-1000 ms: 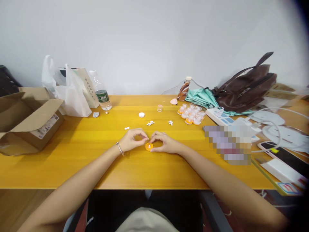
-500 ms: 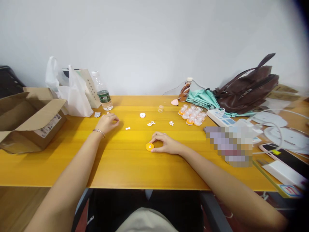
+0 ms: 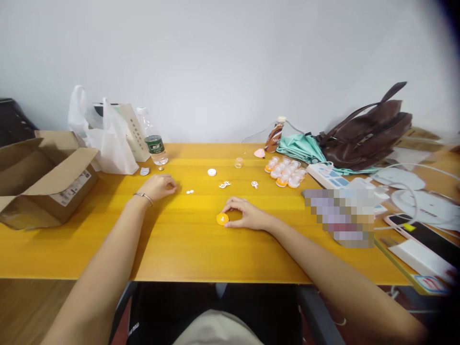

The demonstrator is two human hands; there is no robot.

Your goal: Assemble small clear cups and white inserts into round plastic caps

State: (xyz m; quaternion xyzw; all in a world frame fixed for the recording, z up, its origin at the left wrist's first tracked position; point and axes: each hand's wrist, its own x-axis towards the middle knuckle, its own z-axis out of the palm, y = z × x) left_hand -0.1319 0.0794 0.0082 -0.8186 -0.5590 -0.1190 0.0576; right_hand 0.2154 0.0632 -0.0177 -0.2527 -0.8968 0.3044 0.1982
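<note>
My right hand [image 3: 246, 214] rests on the yellow table [image 3: 187, 239], its fingertips pinched on a small orange disc [image 3: 222, 219] with a white piece on it. My left hand [image 3: 160, 184], with a bangle at the wrist, lies farther left and back, fingers curled down on the tabletop; what they hold, if anything, is hidden. Two tiny white dots [image 3: 189, 191] lie just right of it. Small white cut-out pieces [image 3: 224, 184] and another one [image 3: 254, 184] lie behind the disc.
An open cardboard box [image 3: 43, 177], a white plastic bag [image 3: 108, 143] and a water bottle [image 3: 153, 139] stand at left. A cluster of orange-based clear capsules [image 3: 285, 171], a power strip [image 3: 327, 175], a brown bag [image 3: 366, 134], cables and phones fill the right.
My left hand left the orange disc and moved left and back toward the water bottle, then settled there. My right hand has stayed on the disc.
</note>
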